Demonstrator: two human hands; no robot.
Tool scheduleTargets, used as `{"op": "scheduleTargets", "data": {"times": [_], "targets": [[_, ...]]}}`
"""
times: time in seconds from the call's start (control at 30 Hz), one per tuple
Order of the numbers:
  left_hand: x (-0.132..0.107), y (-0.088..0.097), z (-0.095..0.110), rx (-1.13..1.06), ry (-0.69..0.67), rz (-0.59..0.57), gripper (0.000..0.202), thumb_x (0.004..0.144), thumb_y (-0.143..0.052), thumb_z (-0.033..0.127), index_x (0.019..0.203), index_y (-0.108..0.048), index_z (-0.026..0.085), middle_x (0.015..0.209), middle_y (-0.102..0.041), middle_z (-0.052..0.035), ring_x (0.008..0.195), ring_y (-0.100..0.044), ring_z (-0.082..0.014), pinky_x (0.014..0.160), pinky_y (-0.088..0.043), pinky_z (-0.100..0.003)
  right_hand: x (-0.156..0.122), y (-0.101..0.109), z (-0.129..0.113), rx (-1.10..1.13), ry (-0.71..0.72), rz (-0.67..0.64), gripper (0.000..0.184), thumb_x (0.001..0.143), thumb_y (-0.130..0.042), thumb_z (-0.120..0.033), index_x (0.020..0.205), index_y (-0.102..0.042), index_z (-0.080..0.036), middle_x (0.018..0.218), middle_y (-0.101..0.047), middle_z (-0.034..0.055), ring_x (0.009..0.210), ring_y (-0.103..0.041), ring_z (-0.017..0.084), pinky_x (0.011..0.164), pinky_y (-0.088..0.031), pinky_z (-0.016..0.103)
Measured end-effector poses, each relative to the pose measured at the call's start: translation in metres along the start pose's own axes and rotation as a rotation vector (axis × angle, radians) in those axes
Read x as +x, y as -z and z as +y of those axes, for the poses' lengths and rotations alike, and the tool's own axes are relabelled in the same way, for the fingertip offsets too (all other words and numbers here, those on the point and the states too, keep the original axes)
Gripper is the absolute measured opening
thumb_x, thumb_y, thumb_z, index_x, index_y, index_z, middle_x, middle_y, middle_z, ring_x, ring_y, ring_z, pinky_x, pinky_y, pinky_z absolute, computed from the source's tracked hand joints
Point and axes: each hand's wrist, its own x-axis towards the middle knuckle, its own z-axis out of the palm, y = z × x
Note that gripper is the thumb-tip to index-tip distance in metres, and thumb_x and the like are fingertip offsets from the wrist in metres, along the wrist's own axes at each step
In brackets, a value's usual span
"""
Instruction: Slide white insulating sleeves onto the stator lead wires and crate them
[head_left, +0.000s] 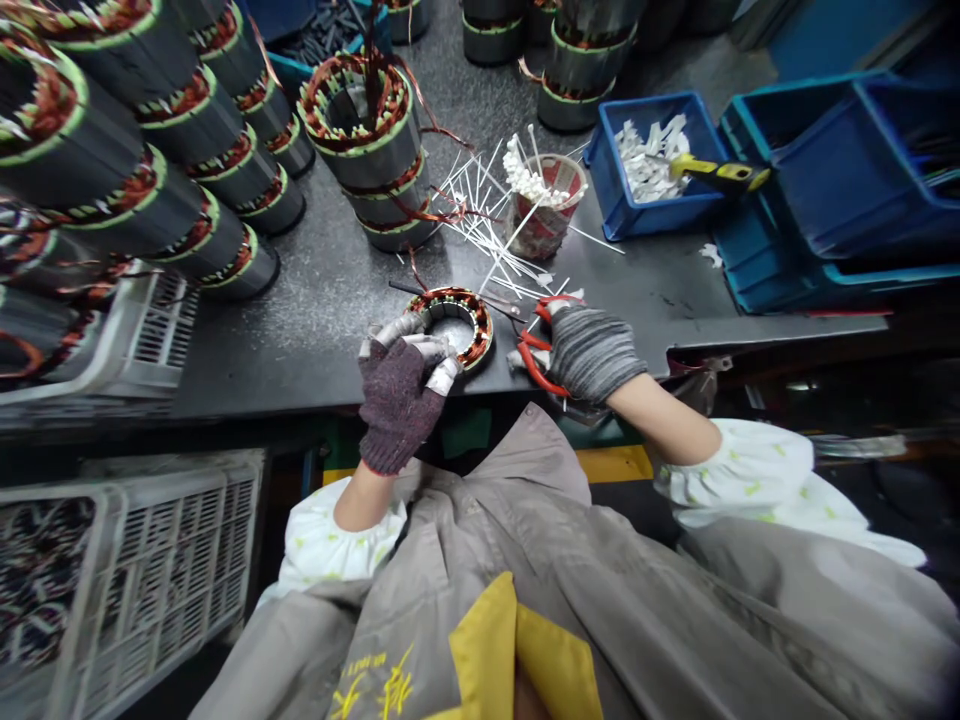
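My left hand (405, 385), in a dark purple knit glove with white-wrapped fingertips, grips the near left rim of a motor stator (480, 345). The stator is a ring with copper windings and a pale green edge, lying on the dark bench. To its right, my right hand (592, 350), in a grey striped glove, is closed around red-handled pliers (536, 365). The jaws of the pliers are hard to make out. A dark sleeve and copper leads stick out from the stator's far side. Thin white sticks (487, 225) lie scattered just beyond it.
Stacked stators (217, 190) fill the left, and another stack (375, 160) stands ahead. A cup of white-tipped sticks (541, 225) is beside a blue bin (645, 205) with white pieces and a yellow-handled tool (720, 175). Teal bins (825, 240) stand right; a white crate (180, 550) is lower left.
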Motion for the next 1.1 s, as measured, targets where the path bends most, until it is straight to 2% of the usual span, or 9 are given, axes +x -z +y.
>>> {"op": "scheduleTargets", "data": {"times": [0.07,0.13,0.23,0.4,0.57,0.7,0.9,1.03,1.1], "targets": [[-0.001,-0.001,0.001,0.002,0.002,0.003,0.013,0.098,-0.062,0.034,0.094,-0.071,0.026,0.1,-0.079,-0.0031,0.126,-0.066,-0.028,0.116,-0.044,-0.053,0.008,-0.001,-0.006,-0.028,0.014,-0.041,0.054,0.094,-0.062,-0.056,0.127,-0.064,-0.013,0.122,-0.073,0.0201,0.106,-0.073,0.031,0.089,-0.057,0.039],[-0.002,-0.001,0.001,0.005,0.019,-0.015,0.015,0.099,-0.061,0.036,0.094,-0.071,0.026,0.1,-0.079,-0.0029,0.125,-0.066,-0.0284,0.115,-0.044,-0.054,0.011,0.0,-0.007,-0.054,0.014,-0.096,0.05,0.099,-0.056,-0.057,0.123,-0.066,-0.014,0.112,-0.076,0.0192,0.099,-0.075,0.031,0.084,-0.057,0.039],[-0.003,0.0,0.002,-0.04,0.068,-0.029,0.02,0.102,-0.057,0.039,0.098,-0.072,0.026,0.104,-0.078,-0.0035,0.127,-0.065,-0.0273,0.117,-0.045,-0.052,0.004,0.007,0.0,-0.096,0.013,-0.127,0.051,0.102,-0.051,-0.055,0.125,-0.066,-0.013,0.107,-0.077,0.0194,0.097,-0.075,0.033,0.083,-0.056,0.039],[-0.006,0.0,-0.001,-0.252,0.211,0.064,0.034,0.111,-0.043,0.044,0.117,-0.07,0.025,0.129,-0.072,-0.0064,0.132,-0.062,-0.0227,0.118,-0.048,-0.045,-0.018,0.035,-0.005,-0.202,0.224,-0.163,0.056,0.09,-0.067,-0.052,0.13,-0.064,-0.012,0.125,-0.073,0.0218,0.108,-0.072,0.036,0.091,-0.057,0.043],[-0.009,-0.002,-0.004,-0.28,0.258,0.062,0.036,0.11,-0.044,0.048,0.118,-0.07,0.025,0.131,-0.071,-0.0066,0.132,-0.062,-0.0221,0.119,-0.048,-0.043,-0.015,0.052,-0.026,-0.34,0.344,-0.257,0.056,0.093,-0.06,-0.061,0.122,-0.067,-0.014,0.119,-0.074,0.022,0.105,-0.072,0.039,0.085,-0.057,0.046],[-0.008,0.0,-0.002,-0.257,0.31,0.023,0.04,0.11,-0.041,0.051,0.121,-0.069,0.024,0.133,-0.07,-0.0079,0.129,-0.064,-0.0217,0.116,-0.051,-0.041,-0.01,0.056,-0.026,-0.407,0.334,-0.293,0.049,0.096,-0.057,-0.058,0.112,-0.069,-0.014,0.105,-0.075,0.0214,0.094,-0.073,0.038,0.073,-0.054,0.042],[-0.006,0.0,-0.002,-0.225,0.297,0.024,0.041,0.11,-0.04,0.051,0.118,-0.07,0.024,0.129,-0.071,-0.0074,0.128,-0.065,-0.0216,0.117,-0.051,-0.042,-0.013,0.067,-0.031,-0.39,0.349,-0.284,0.049,0.09,-0.07,-0.047,0.12,-0.069,-0.009,0.115,-0.074,0.0244,0.102,-0.072,0.038,0.081,-0.056,0.042],[-0.006,-0.001,-0.005,-0.28,0.296,0.058,0.039,0.11,-0.043,0.05,0.117,-0.071,0.024,0.129,-0.072,-0.0075,0.127,-0.066,-0.0214,0.116,-0.051,-0.041,-0.013,0.068,-0.04,-0.422,0.337,-0.351,0.046,0.093,-0.066,-0.054,0.114,-0.07,-0.013,0.105,-0.075,0.0211,0.095,-0.073,0.037,0.075,-0.053,0.041],[-0.007,0.003,-0.003,-0.269,0.295,0.049,0.037,0.11,-0.042,0.047,0.118,-0.07,0.024,0.129,-0.072,-0.0077,0.126,-0.067,-0.0212,0.115,-0.052,-0.041,-0.012,0.062,-0.032,-0.418,0.296,-0.376,0.046,0.096,-0.061,-0.056,0.109,-0.071,-0.014,0.096,-0.076,0.0199,0.086,-0.073,0.035,0.07,-0.05,0.039]]}}
